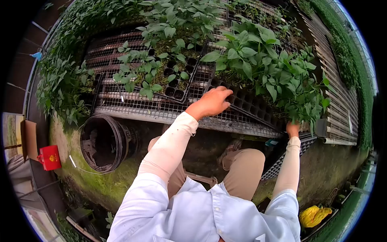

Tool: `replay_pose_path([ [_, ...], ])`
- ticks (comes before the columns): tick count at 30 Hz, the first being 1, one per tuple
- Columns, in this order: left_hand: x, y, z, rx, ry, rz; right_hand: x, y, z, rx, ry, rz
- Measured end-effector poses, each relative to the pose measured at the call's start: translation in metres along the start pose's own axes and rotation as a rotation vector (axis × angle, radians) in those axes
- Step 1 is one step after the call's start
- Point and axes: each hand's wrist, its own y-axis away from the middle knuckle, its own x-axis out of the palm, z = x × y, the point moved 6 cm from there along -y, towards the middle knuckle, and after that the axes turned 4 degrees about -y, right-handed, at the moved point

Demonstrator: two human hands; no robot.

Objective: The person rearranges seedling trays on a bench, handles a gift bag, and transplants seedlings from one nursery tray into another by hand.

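Observation:
My left hand (210,102) is at the near left corner of a black seedling tray (246,101), its fingers bent over the tray's edge cells. Leafy green seedlings (258,60) fill the tray's far and right part, while its near cells hold no plants. At the tray's near right end is my right hand (293,129), just under the foliage; its fingers are partly hidden by leaves and seem closed on the tray's end. Left of this tray, a second tray (177,93) holds sparser seedlings and several plantless cells.
The trays rest on a wire mesh bench (141,114). A black bucket (102,143) with a wire handle stands at the left. Beyond it are a red box (49,157) and cardboard (29,139). A yellow bag (314,216) lies at the lower right. Another tray (278,163) leans below the bench.

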Motion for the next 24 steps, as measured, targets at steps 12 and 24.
replay_pose_path([
  [12,-0.166,0.090,0.108,-0.543,0.154,-0.680,-0.140,0.030,0.374,-0.534,-0.534,0.310],
  [24,-0.195,0.113,0.153,-0.479,0.358,-1.082,0.024,-0.163,0.607,-0.466,-0.830,0.212],
])
